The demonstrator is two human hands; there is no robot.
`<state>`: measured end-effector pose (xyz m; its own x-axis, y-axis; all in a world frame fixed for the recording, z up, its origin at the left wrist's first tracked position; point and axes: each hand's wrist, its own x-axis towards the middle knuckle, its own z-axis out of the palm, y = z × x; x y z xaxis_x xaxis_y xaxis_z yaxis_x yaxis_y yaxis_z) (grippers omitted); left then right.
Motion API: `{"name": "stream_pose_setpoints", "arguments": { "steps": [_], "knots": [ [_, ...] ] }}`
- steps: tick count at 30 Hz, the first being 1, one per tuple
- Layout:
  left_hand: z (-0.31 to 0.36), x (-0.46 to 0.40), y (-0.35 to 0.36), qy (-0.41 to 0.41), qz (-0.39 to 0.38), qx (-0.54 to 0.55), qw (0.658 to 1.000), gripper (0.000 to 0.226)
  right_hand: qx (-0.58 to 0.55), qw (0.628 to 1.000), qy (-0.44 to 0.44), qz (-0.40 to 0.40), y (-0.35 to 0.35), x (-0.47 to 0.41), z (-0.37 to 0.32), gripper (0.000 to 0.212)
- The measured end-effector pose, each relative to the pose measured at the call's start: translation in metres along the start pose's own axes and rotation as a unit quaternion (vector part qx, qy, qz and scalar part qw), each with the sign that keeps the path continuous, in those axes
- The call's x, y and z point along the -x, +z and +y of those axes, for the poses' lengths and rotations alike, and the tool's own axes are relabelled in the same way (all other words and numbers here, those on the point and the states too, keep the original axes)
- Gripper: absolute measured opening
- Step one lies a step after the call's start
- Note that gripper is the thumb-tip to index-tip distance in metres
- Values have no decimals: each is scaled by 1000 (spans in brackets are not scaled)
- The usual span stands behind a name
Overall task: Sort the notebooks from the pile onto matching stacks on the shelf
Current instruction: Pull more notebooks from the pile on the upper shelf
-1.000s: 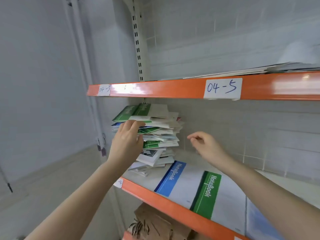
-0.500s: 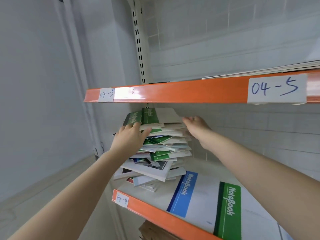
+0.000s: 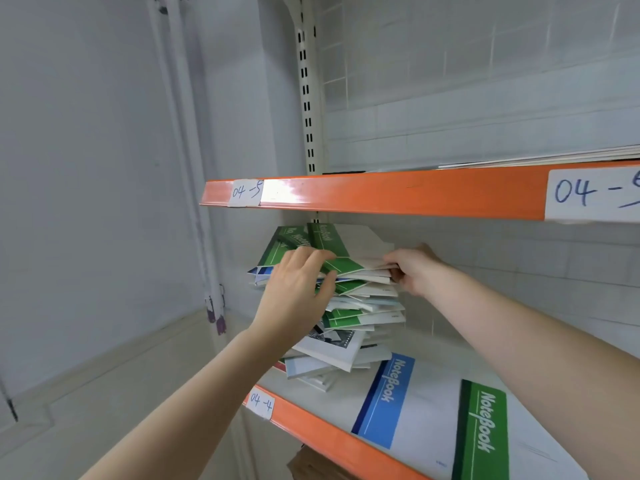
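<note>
— Presently, what step is in hand?
— Picking from the pile (image 3: 346, 306), which sits at the left end of the shelf (image 3: 311, 420). The left hand (image 3: 298, 292) rests flat on the top green notebook (image 3: 332, 244); the right hand (image 3: 412, 271) pinches its right edges.
— And next?
— Lifting it clear, I judge, then carrying it right, past the blue stack (image 3: 384, 400), to the green stack (image 3: 483, 431).
</note>
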<state>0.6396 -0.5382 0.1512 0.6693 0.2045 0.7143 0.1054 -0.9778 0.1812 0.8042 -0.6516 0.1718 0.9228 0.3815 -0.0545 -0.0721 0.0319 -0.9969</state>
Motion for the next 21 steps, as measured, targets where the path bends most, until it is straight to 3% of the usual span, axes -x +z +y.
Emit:
{"name": "stream_pose_setpoints", "arguments": {
  "steps": [3, 7, 9, 14, 21],
  "knots": [
    [-18, -3, -8, -152, 34, -34, 987, 37, -46, 999, 21, -12, -3, 3, -5, 23],
    [-36, -5, -12, -271, -43, 33, 961, 42, -54, 996, 65, -3, -13, 10, -6, 11],
    [-35, -3, -11, -269, -47, 59, 960, 41, -62, 994, 90, -4, -19, 13, -3, 4],
    [-19, 8, -10, -237, 15, 53, 970, 36, -91, 989, 117, -25, -29, 16, 4, 12],
    [-8, 16, -6, -239, 24, 70, 968, 33, -109, 984, 128, -55, -41, 27, 11, 7]
  ]
}}
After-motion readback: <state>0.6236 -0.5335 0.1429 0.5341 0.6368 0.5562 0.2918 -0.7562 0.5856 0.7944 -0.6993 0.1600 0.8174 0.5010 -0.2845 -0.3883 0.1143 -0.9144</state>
